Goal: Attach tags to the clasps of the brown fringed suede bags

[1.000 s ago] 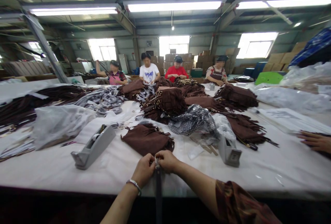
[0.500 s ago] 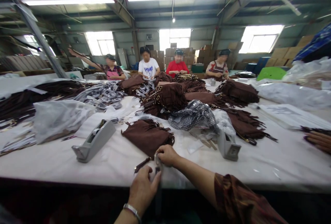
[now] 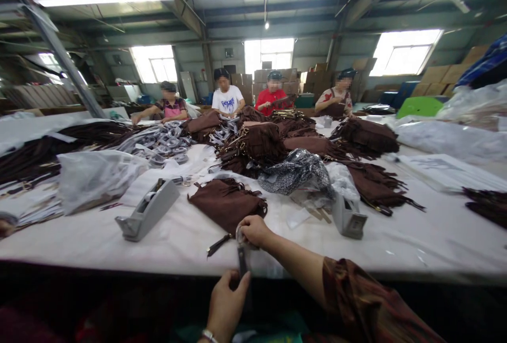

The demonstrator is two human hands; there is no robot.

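A brown fringed bag (image 3: 227, 207) lies flat on the white table. By its near corner, my right hand (image 3: 255, 231) is closed in a pinch on the upper end of a dark strap (image 3: 242, 263), where clear wrapping shows. The strap runs down over the table's front edge to my left hand (image 3: 227, 301), whose thumb and forefinger close on it. Its lower part is lost in shadow. A short dark zipper pull (image 3: 218, 245) rests left of the strap, touching neither hand.
Grey tape dispensers stand on the left (image 3: 148, 211) and right (image 3: 348, 217). Beyond are piled brown bags (image 3: 261, 142), crumpled patterned plastic (image 3: 299, 174), a clear plastic bag (image 3: 99, 179) and wrapped rings (image 3: 162, 142). Several co-workers sit across the table; another hand (image 3: 6, 225) shows at the left edge.
My left hand has slid down toward me, away from the right, baring more strap between them. My right hand stays by the bag's corner. The far-left co-worker's raised arm has come down.
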